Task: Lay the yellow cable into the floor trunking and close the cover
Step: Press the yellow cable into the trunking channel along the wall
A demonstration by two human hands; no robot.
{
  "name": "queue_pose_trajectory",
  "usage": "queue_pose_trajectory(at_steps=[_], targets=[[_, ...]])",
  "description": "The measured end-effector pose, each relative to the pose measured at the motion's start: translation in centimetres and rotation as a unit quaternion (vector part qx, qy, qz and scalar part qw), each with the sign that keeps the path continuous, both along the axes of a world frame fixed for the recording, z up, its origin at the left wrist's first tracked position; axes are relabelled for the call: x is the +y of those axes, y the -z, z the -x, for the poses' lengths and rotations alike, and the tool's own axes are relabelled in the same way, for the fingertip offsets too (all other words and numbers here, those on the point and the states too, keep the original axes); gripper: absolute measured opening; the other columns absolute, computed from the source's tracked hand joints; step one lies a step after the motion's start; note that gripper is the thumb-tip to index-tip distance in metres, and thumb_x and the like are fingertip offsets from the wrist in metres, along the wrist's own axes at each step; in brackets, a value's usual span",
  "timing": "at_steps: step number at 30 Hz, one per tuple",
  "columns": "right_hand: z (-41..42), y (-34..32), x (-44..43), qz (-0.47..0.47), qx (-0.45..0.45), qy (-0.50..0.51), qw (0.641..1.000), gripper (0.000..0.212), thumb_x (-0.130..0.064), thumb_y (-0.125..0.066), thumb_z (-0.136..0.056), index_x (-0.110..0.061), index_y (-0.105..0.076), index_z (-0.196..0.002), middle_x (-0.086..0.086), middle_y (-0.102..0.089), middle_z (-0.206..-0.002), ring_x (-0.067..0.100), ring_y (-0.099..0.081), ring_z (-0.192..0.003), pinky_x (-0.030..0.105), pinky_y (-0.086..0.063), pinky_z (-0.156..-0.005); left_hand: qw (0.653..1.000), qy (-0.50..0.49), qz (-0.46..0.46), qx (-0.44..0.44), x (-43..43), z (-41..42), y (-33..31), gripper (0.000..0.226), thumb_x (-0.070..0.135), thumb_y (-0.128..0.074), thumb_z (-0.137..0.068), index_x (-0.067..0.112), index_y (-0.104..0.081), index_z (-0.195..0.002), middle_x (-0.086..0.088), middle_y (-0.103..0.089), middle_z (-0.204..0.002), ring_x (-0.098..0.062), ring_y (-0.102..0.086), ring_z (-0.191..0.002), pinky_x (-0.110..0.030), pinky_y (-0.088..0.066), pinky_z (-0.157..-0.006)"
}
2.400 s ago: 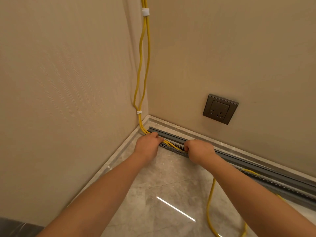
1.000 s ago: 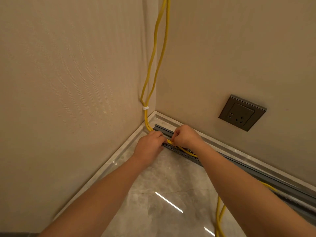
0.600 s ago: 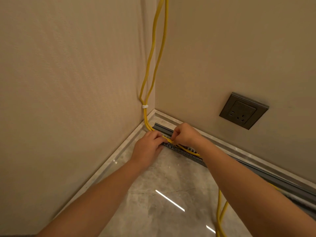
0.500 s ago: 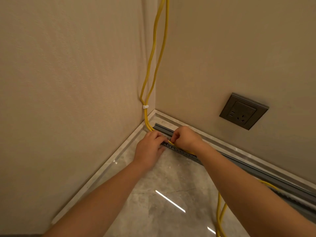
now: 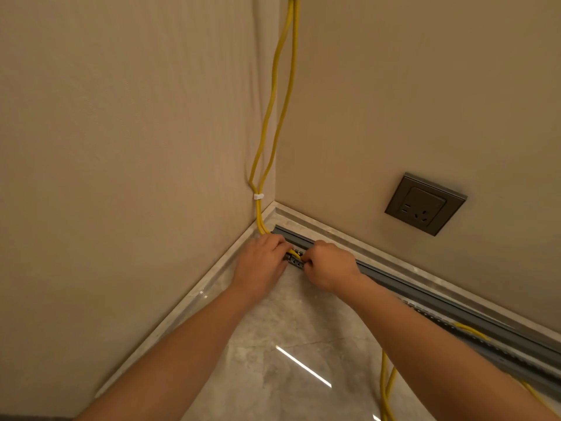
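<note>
- We see two beige walls (image 5: 121, 147) meeting in a corner, with a glossy grey floor (image 5: 288, 344) below.
- The grey trunking (image 5: 455, 311) runs along the foot of the right wall, from the corner out to the near right, its channel open.
- Our yellow cable (image 5: 273, 95) drops doubled down the corner, held by a white clip (image 5: 258, 196), then bends into the trunking's far end; more loops lie on the floor at the near right.
- A dark socket (image 5: 425, 204) sits on the right wall.
- Our left hand (image 5: 261, 265) presses its curled fingers onto the cable at the trunking.
- Our right hand (image 5: 329, 265), just beside it, pinches the cable there.
</note>
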State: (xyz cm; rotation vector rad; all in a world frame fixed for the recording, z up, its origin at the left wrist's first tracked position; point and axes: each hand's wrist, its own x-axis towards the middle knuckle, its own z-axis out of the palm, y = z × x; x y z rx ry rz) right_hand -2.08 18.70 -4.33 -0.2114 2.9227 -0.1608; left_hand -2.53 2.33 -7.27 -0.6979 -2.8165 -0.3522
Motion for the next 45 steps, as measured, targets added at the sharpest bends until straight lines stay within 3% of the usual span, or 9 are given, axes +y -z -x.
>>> queue_pose_trajectory(at_steps=[4, 8, 11, 16, 19, 25, 31, 38, 45], targets=[[0.1, -0.4, -1.2, -0.043, 0.054, 0.007, 0.998, 0.018, -0.019, -0.056, -0.090, -0.014, -0.069, -0.101, 0.008, -0.057, -0.104, 0.029, -0.058, -0.093, 0.032, -0.042, -0.062, 1.000, -0.008, 0.009, -0.022, -1.5, 0.9, -0.4, 0.035, 0.028, -0.057, -0.092, 0.024, -0.058, -0.127, 0.006, -0.058, -0.125, -0.016, -0.057, -0.112, -0.031, -0.049, -0.088], [-0.2, 0.0, -1.5, 0.009, 0.082, 0.038, 0.996, 0.019, -0.011, -0.055, -0.087, -0.019, -0.071, -0.094, 0.006, -0.061, -0.096, 0.030, -0.060, -0.083, 0.032, -0.047, -0.060, 0.999, 0.012, 0.033, -0.026, -2.1, 1.2, -0.6, 0.036, 0.025, -0.052, -0.096, 0.027, -0.057, -0.132, 0.007, -0.060, -0.128, -0.019, -0.062, -0.106, -0.032, -0.049, -0.087], [-0.4, 0.6, -1.4, 0.046, 0.088, 0.025, 0.995, 0.022, -0.008, -0.055, -0.087, -0.018, -0.070, -0.099, 0.006, -0.057, -0.103, 0.030, -0.057, -0.091, 0.037, -0.052, -0.064, 0.999, 0.009, 0.042, -0.005, -2.1, 1.3, -0.6, 0.034, 0.026, -0.054, -0.094, 0.027, -0.060, -0.128, 0.005, -0.065, -0.122, -0.022, -0.064, -0.101, -0.032, -0.046, -0.087], [0.1, 0.9, -1.4, 0.026, 0.077, -0.011, 0.997, 0.020, -0.002, -0.054, -0.085, -0.012, -0.066, -0.099, 0.008, -0.051, -0.106, 0.030, -0.054, -0.088, 0.035, -0.038, -0.057, 0.998, 0.012, 0.058, 0.000, -1.9, 1.1, -0.8, 0.028, 0.027, -0.059, -0.090, 0.026, -0.065, -0.117, 0.003, -0.068, -0.110, -0.023, -0.066, -0.093, -0.034, -0.047, -0.082], [-0.3, 1.3, -1.5, 0.047, 0.075, 0.007, 0.996, 0.018, -0.007, -0.054, -0.088, -0.013, -0.064, -0.101, 0.007, -0.050, -0.106, 0.030, -0.053, -0.091, 0.035, -0.041, -0.061, 0.997, 0.014, 0.081, 0.007, -1.6, 1.1, -1.0, 0.029, 0.028, -0.066, -0.084, 0.026, -0.067, -0.113, 0.001, -0.069, -0.099, -0.024, -0.067, -0.089, -0.035, -0.048, -0.078], [-1.4, 1.3, -1.3, 0.040, 0.124, 0.022, 0.991, 0.018, -0.020, -0.053, -0.089, -0.020, -0.068, -0.100, 0.003, -0.059, -0.098, 0.026, -0.056, -0.093, 0.032, -0.045, -0.060, 0.995, 0.010, 0.098, 0.022, -0.9, 1.0, -0.9, 0.032, 0.026, -0.064, -0.086, 0.026, -0.067, -0.118, -0.002, -0.065, -0.105, -0.024, -0.062, -0.100, -0.038, -0.046, -0.081], [-2.1, 2.4, -1.2, 0.021, 0.166, 0.018, 0.986, 0.021, -0.016, -0.058, -0.084, -0.022, -0.069, -0.101, -0.001, -0.064, -0.098, 0.021, -0.051, -0.103, 0.033, -0.042, -0.068, 0.987, -0.017, 0.159, -0.009, 0.3, 1.0, 0.4, 0.028, 0.017, -0.046, -0.095, 0.017, -0.061, -0.119, -0.004, -0.057, -0.117, -0.026, -0.052, -0.113, -0.037, -0.039, -0.095], [-1.4, 2.5, -2.2, 0.025, 0.162, 0.024, 0.986, 0.029, -0.016, -0.054, -0.086, -0.023, -0.069, -0.110, 0.000, -0.062, -0.100, 0.025, -0.047, -0.105, 0.035, -0.034, -0.081, 0.987, -0.012, 0.158, -0.028, 0.0, 2.0, -0.2, 0.030, 0.017, -0.048, -0.095, 0.021, -0.064, -0.120, -0.002, -0.062, -0.112, -0.024, -0.060, -0.102, -0.035, -0.046, -0.077], [-1.2, 2.0, -3.2, 0.086, 0.160, -0.022, 0.983, 0.013, -0.012, -0.055, -0.086, -0.014, -0.067, -0.092, 0.007, -0.066, -0.094, 0.029, -0.057, -0.092, 0.032, -0.032, -0.065, 0.992, -0.032, 0.114, -0.052, -0.3, 2.4, -0.3, 0.023, 0.025, -0.048, -0.097, 0.024, -0.066, -0.111, 0.000, -0.060, -0.109, -0.020, -0.058, -0.103, -0.033, -0.046, -0.069]])
